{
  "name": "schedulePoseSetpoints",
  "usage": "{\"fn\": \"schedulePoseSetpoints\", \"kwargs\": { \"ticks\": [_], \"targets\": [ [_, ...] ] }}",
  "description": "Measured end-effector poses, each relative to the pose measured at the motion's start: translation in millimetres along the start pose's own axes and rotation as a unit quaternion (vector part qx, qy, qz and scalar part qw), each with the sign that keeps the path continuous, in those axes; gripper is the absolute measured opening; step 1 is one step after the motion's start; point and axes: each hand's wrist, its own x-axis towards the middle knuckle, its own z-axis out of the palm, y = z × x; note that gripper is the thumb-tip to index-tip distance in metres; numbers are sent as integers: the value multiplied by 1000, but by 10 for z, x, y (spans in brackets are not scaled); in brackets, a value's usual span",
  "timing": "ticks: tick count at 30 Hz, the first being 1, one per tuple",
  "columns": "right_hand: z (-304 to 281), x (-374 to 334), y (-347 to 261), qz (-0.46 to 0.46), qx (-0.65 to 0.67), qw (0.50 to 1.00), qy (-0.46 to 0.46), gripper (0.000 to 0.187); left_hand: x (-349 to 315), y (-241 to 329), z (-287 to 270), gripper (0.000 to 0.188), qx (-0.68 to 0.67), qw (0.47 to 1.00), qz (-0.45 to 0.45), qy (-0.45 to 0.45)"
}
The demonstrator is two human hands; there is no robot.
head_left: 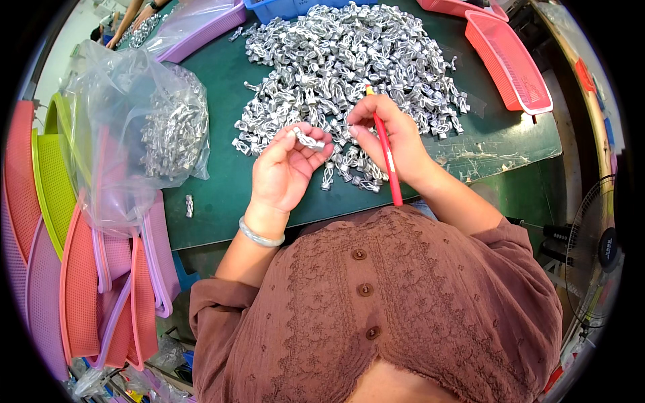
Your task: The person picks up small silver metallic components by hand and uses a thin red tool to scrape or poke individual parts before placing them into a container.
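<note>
A small silvery metal piece with a looped middle and a cap at its end (pixel 309 140) lies across the fingers of my left hand (pixel 277 176), palm turned up and thumb against it. My right hand (pixel 400 138) is closed round a slim red pen-shaped tool with a yellow tip (pixel 386 154), its tip pointing away from me. Whether the right fingertips also pinch a metal piece I cannot tell. Beyond both hands spreads a large heap of the same looped metal pieces (pixel 336 60), with its near edge just under my fingers.
On the green table (pixel 222 201), one loose piece (pixel 189 205) lies left. A clear plastic bag of pieces (pixel 171 127) stands nearby, beside stacked coloured baskets (pixel 80 295). A pink basket (pixel 510 67) sits far right, a blue crate (pixel 295 8) behind. Another person's arm (pixel 126 21) shows far left.
</note>
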Motion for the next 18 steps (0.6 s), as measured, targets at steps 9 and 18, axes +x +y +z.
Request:
{"fn": "schedulePoseSetpoints", "kwargs": {
  "ticks": [9,18],
  "targets": [
    [5,373,269,-148,-371,914,-71,27,-19,32,-94,15,32,998,-43,28],
    [192,810,312,-169,-372,911,-64,22,-63,42,-55,7,89,994,-33,59]
  ]
}}
